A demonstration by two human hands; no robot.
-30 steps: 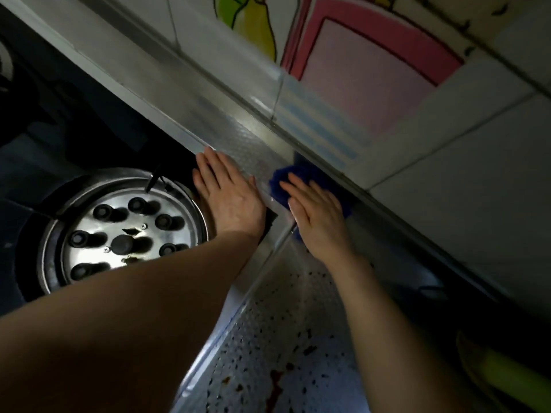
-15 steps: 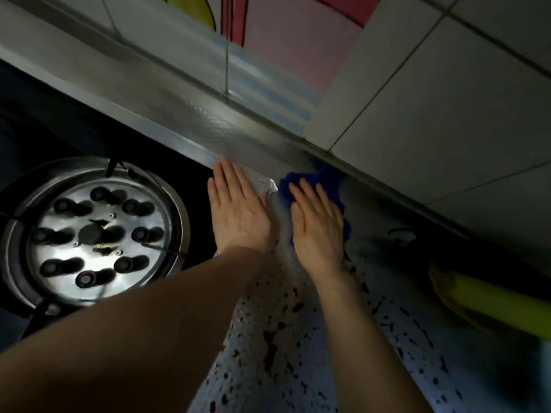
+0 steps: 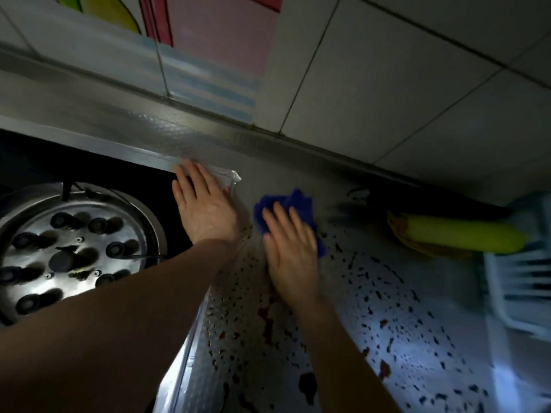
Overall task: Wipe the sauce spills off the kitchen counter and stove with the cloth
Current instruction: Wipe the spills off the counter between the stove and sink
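Cloth (image 3: pixel 293 204): soft, light, bunches easily; you press it flat under right hand (image 3: pixel 290 251), fingers straight. Left hand (image 3: pixel 205 208) flat, braces stove (image 3: pixel 74 242) edge. Counter (image 3: pixel 417 323) spattered.

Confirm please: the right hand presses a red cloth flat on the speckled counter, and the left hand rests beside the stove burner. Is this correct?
Not quite: the cloth is blue, not red, as the head view shows. The rest holds: the right hand presses it flat on the speckled counter, and the left hand rests beside the stove burner.
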